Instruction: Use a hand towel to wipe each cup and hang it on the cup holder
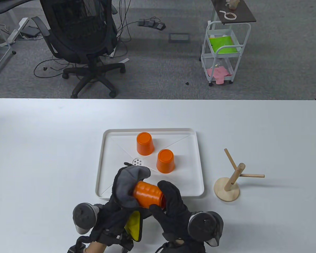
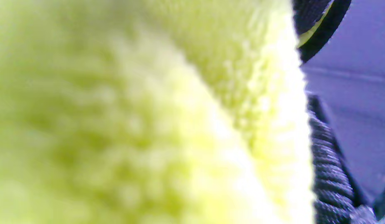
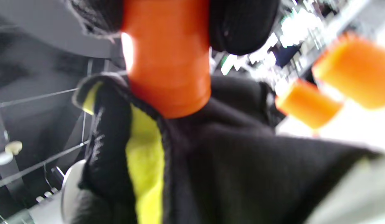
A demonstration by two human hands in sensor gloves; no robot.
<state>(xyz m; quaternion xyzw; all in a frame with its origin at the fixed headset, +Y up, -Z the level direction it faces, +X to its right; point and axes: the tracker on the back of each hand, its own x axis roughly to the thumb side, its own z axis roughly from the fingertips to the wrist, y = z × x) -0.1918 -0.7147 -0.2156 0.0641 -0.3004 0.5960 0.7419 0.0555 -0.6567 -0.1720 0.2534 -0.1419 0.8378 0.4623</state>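
Note:
An orange ribbed cup (image 1: 148, 194) lies on its side between both hands near the tray's front edge. My right hand (image 1: 171, 204) grips its open end, fingers curled round it. My left hand (image 1: 126, 189) holds the grey and yellow hand towel (image 1: 134, 174) wrapped over the cup's closed end; a yellow fold (image 1: 133, 226) hangs below. Two more orange cups (image 1: 144, 144) (image 1: 165, 161) stand upside down on the white tray (image 1: 101, 163). The wooden cup holder (image 1: 233, 179) stands to the tray's right with bare pegs. The left wrist view is filled by blurred yellow towel (image 2: 149, 124). The right wrist view shows the held cup (image 3: 167, 62) above the towel (image 3: 211, 149).
A round drain disc (image 1: 137, 161) sits in the tray's middle. Beyond the table's far edge stand an office chair (image 1: 81, 39) and a white cart (image 1: 222, 52) on the carpet, with cables on the floor.

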